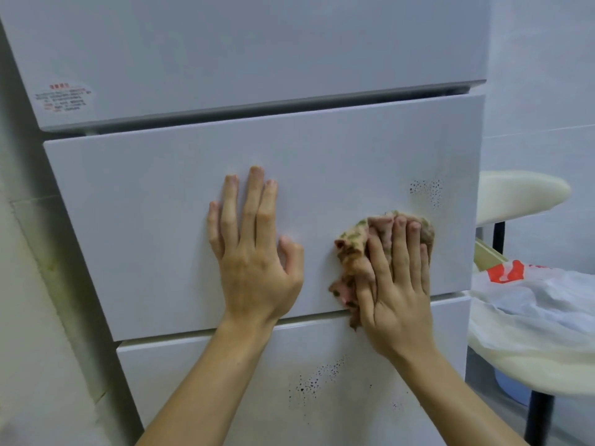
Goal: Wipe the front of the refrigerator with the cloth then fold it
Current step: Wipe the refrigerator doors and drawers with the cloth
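- Refrigerator (154, 220): white, 3 front panels in view, stacked.
- Chair (521, 191): cream cushions, black legs, just right of the refrigerator.
- Plastic bag (547, 297): white with a red print, lying on the chair.
- Left hand (257, 268): flat on the middle panel, fingers slightly spread.
- Right hand (399, 300): fingers straight and close together, pressing the cloth against the panel.
- Cloth (351, 252): bunched, patterned, at the middle panel's lower right.
- Sticker (64, 98): top panel, left.
- Dark specks (425, 188): just above the cloth.
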{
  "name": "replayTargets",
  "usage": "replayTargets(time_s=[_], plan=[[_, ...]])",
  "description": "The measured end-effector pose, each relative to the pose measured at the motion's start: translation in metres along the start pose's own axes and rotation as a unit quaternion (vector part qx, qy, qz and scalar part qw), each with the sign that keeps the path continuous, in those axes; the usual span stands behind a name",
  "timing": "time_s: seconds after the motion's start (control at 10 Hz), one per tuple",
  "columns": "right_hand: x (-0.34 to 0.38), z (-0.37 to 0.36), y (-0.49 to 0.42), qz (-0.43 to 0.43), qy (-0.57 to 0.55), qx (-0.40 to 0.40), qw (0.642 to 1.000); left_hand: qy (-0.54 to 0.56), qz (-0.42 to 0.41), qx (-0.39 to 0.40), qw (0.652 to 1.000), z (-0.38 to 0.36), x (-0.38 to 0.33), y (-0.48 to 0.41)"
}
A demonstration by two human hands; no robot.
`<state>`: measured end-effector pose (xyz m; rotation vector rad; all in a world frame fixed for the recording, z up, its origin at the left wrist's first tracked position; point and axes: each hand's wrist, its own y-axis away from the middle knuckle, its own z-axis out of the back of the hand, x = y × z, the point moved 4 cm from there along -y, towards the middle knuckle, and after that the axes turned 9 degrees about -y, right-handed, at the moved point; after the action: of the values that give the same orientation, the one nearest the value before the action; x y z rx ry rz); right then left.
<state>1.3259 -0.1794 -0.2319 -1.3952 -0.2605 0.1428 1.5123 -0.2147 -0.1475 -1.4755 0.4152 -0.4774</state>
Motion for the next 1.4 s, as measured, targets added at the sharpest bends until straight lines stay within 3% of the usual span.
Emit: replayTargets(time_s=[0.2,0.3,0.5,0.7,0.9,1.0,1.1,1.2,1.3,1.4], plan=[[-0.008,0.027,-0.121,-0.001,0.011,-0.064,0.998,-0.022,-0.017,0.002,1.000,-0.006,-0.012,-0.004],[-0.008,0.027,-0.136,-0.020,-0.009,-0.083,0.996,-0.021,-0.014,0.002,1.000,-0.009,-0.012,-0.004],[-0.019,0.021,-0.054,-0.003,-0.050,-0.069,0.996,-0.018,-0.014,-0.007,1.000,-0.010,-0.017,-0.004],[-0.051,0.023,0.012,0.034,-0.024,0.003,0.999,-0.005,-0.013,-0.010,1.000,-0.012,-0.023,-0.005],[-0.053,0.050,-0.104,-0.060,-0.011,-0.075,0.995,-0.020,-0.018,-0.006,1.000,-0.015,-0.026,-0.005],[-0.056,0.060,-0.145,-0.112,-0.064,-0.101,0.986,-0.026,-0.020,-0.009,0.999,-0.016,-0.026,-0.005],[-0.056,0.060,-0.131,-0.130,-0.092,-0.133,0.978,-0.028,-0.017,-0.013,0.999,-0.017,-0.027,-0.004],[-0.070,0.050,-0.081,-0.225,-0.128,-0.144,0.955,-0.030,-0.017,-0.018,0.999,-0.018,-0.027,-0.004],[-0.076,0.040,-0.010,-0.316,-0.132,-0.113,0.933,-0.030,-0.016,-0.020,0.999,-0.019,-0.027,-0.004],[-0.073,0.039,0.024,-0.333,-0.128,-0.098,0.929,-0.033,-0.017,-0.021,0.999,-0.019,-0.027,-0.004]])
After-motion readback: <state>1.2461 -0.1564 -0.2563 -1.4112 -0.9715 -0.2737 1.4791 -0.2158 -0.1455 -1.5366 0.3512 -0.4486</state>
